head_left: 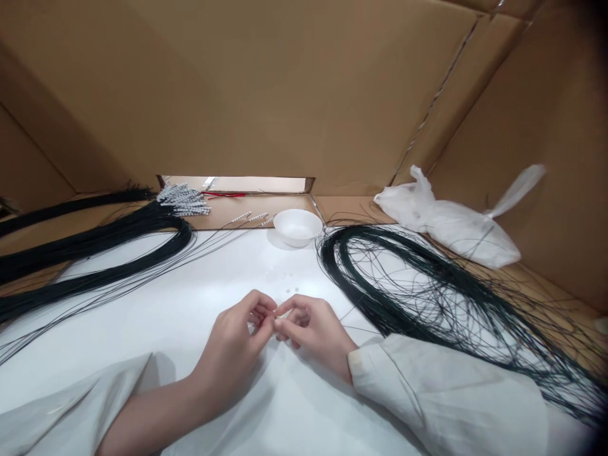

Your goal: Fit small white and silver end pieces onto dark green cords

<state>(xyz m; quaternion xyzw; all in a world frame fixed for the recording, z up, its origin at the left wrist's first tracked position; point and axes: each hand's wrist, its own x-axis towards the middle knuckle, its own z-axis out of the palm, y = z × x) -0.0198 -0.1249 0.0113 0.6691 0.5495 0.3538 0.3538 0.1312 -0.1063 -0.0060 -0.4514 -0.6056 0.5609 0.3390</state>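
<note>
Fingers point(254, 303) nearly meeting, tiny pale bits point(287, 291), dark strands point(354, 291) (wiry, looped).

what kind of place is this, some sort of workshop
Probably a makeshift station for fine handwork, though the wider building is hidden: cardboard walls enclose a white work surface, bundles of dark strands lie along both sides, and a white bowl stands near the back.
</note>
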